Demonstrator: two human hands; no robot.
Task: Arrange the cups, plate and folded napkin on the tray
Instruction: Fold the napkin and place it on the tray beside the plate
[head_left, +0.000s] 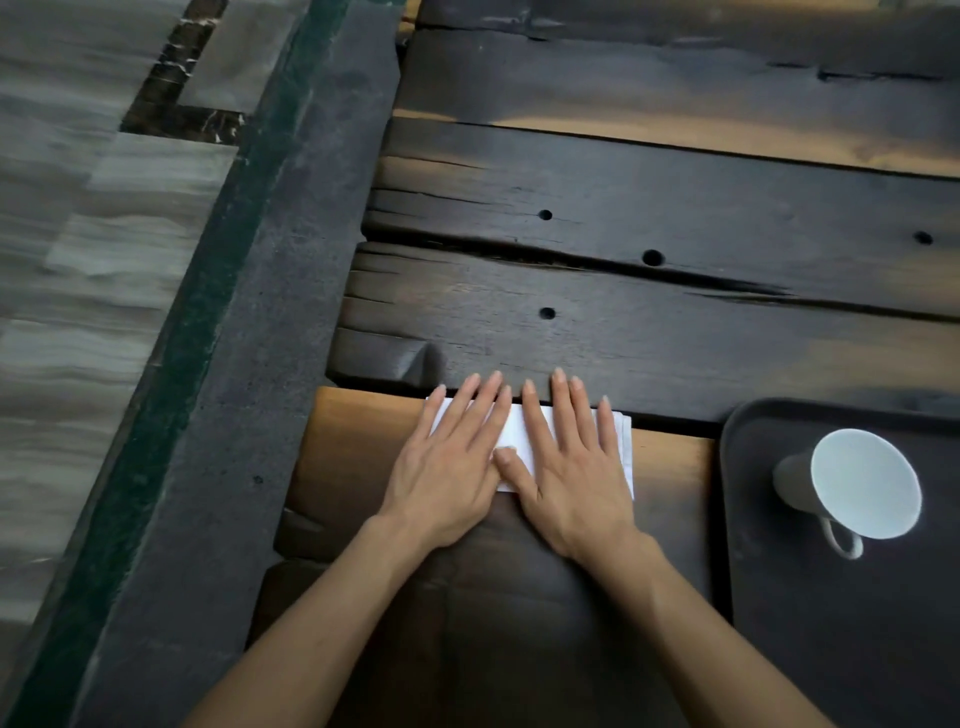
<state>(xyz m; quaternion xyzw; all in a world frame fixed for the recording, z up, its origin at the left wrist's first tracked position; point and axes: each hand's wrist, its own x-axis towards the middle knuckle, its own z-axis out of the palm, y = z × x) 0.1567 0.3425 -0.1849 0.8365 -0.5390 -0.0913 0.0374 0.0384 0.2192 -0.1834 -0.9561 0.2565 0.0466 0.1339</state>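
Observation:
A white folded napkin (519, 431) lies flat on the dark wooden table, near its left end. My left hand (449, 467) and my right hand (571, 467) both rest palm down on it, fingers spread and pressing it flat; they cover most of it. To the right, a dark tray (753, 519) sits on the table with one white cup (862, 483) on it, handle toward me. I see no plate and no second cup.
The table is made of rough dark planks (623, 312) with gaps and small holes. Its left edge meets a dark stone ledge (249, 364), and beyond that lies a grey tiled floor (78, 260).

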